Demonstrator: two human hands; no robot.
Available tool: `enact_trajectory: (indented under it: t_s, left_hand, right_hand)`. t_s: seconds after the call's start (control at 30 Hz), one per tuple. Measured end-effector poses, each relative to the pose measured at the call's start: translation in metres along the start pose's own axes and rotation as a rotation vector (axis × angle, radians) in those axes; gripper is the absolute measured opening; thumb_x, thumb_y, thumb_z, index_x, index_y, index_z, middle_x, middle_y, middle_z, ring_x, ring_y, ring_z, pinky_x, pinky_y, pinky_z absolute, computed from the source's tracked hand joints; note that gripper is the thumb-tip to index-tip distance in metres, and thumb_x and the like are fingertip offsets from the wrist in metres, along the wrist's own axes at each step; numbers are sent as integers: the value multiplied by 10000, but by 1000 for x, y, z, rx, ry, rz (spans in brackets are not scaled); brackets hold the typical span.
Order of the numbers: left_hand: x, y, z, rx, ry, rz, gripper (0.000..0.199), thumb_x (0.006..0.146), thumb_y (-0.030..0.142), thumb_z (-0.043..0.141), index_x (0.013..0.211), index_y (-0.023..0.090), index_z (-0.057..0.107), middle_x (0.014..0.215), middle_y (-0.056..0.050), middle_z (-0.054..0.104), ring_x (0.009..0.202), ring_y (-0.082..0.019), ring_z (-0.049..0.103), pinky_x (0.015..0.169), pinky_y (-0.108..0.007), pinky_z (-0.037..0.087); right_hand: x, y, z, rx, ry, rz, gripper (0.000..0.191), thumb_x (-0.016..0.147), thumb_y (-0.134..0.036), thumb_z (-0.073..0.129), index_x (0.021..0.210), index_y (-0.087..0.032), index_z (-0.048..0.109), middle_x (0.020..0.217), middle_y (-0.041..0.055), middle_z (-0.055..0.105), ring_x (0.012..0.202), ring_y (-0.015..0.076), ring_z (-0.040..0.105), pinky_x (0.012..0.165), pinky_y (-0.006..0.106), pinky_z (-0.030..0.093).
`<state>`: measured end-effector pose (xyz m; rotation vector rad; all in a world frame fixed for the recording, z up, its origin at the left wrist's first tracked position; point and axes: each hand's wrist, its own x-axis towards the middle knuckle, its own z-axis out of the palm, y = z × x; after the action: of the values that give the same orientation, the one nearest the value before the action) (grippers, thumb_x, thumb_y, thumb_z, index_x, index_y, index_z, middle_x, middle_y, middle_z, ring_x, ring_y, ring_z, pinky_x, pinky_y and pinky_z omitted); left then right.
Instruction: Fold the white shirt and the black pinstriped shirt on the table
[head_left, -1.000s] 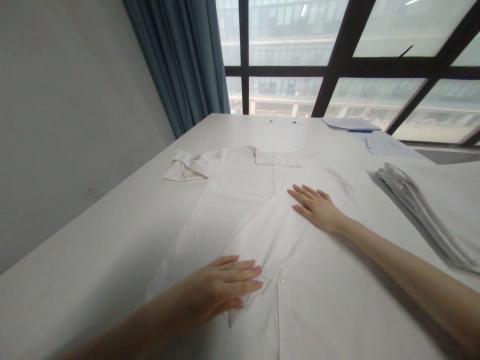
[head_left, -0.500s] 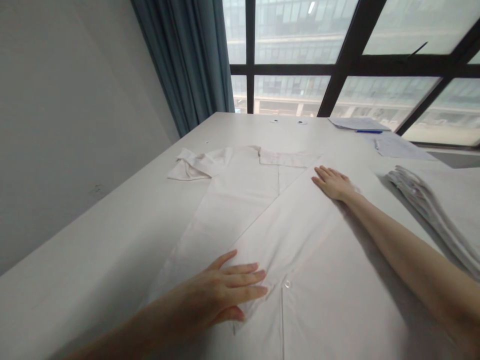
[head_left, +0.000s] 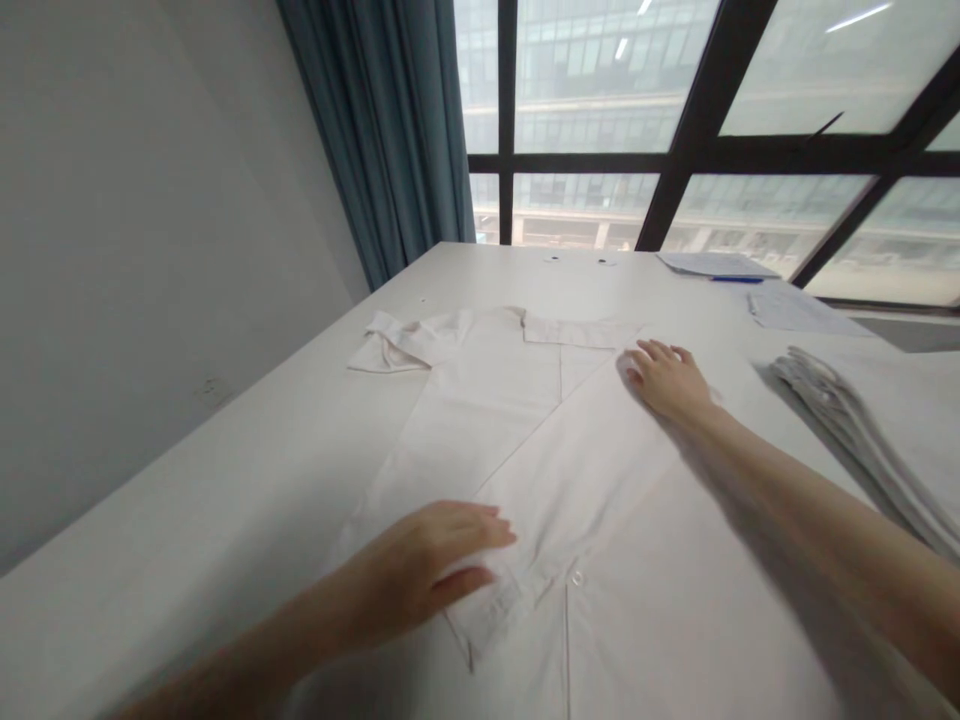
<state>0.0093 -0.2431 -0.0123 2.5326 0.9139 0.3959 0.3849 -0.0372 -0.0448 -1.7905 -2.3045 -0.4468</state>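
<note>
A white coat (head_left: 675,580) with a collar (head_left: 577,331) lies spread on the table. One long sleeve (head_left: 570,450) crosses its front diagonally, and its cuff end (head_left: 487,615) is near a button (head_left: 577,577). The other sleeve (head_left: 401,345) sticks out at the upper left with its end bunched. My left hand (head_left: 442,550) hovers just over the cuff end, thumb apart from the stretched fingers, holding nothing. At the shoulder end of the crossing sleeve, my right hand (head_left: 670,380) has its fingers spread and slightly arched; whether the fingertips touch the cloth is unclear.
A stack of folded white cloth (head_left: 862,430) is on the right of the table (head_left: 247,480). Papers (head_left: 806,308) and a blue pen (head_left: 736,280) lie at the back right. A wall (head_left: 150,250), a blue curtain (head_left: 390,130) and windows border the table.
My left hand has lifted off the sleeve's cuff end, its fingers drawing together and back left. My right hand has arched up from lying flat. The view has tilted slightly upward.
</note>
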Motion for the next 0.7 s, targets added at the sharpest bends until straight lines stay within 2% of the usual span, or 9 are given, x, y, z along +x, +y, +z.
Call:
enact_trajectory:
  t_s: [0.07,0.13,0.27,0.37,0.43,0.5,0.57,0.63,0.7]
  left_hand:
    - [4,-17,-7,68,149,-170,304,995,327,422,1210,213,605,1232,-54,674,1161,-186,613,1014,-347,472]
    - [11,-44,-21,124,231,-350,318,978,326,399,1162,202,627,1201,-58,677,1120,-203,623,1002,-370,476]
    - [26,-121,-60,279,368,-572,354,931,287,390,1190,177,606,1277,-81,614,1187,-236,566,1048,-377,421]
    - [37,-178,-87,425,416,-736,439,878,220,418,1289,116,534,1372,-157,526,1289,-281,481,1089,-403,367]
    - [44,-206,-98,473,426,-932,497,871,275,464,1332,93,489,1389,-222,495,1291,-370,465,1042,-518,388]
    - [48,-225,-103,453,436,-1101,549,862,373,509,1316,66,491,1362,-281,499,1264,-447,465,975,-612,396]
    - [50,-236,-106,402,461,-1207,559,847,445,542,1231,38,541,1326,-324,511,1242,-485,469,942,-645,388]
    - [48,-238,-108,361,551,-1202,486,843,449,563,1098,36,591,1269,-316,561,1221,-480,489,953,-633,366]
    - [47,-234,-113,331,665,-1107,428,879,445,530,1053,58,585,1186,-220,638,1182,-416,539,963,-566,372]
  right_hand:
    - [-19,-11,-13,15,12,-93,419,960,-330,350,1293,-186,560,1430,134,519,1326,288,446,1046,492,355]
    - [-42,-21,-27,68,27,-189,429,974,-370,340,1304,-200,553,1394,131,553,1285,289,496,1000,484,408]
    - [-81,-26,-48,194,42,-276,427,975,-417,361,1304,-233,563,1347,111,594,1231,293,547,971,489,445]
    - [-97,-20,-44,238,37,-238,406,973,-395,372,1260,-211,593,1315,124,611,1219,302,555,963,504,458]
    - [-102,-14,-34,279,24,-197,392,979,-355,361,1239,-183,597,1300,141,613,1213,292,559,972,489,464]
    - [-104,-10,-25,324,21,-168,382,981,-322,355,1240,-164,587,1289,153,612,1207,281,560,987,473,464]
    - [-105,-8,-20,347,30,-156,372,979,-307,365,1246,-162,579,1291,156,605,1209,281,553,997,478,459]
    - [-105,-8,-20,354,39,-152,363,976,-302,376,1243,-163,579,1289,154,604,1205,284,551,999,484,458]
    - [-105,-9,-22,358,42,-146,357,976,-299,379,1234,-161,584,1277,153,610,1195,283,556,997,481,461]
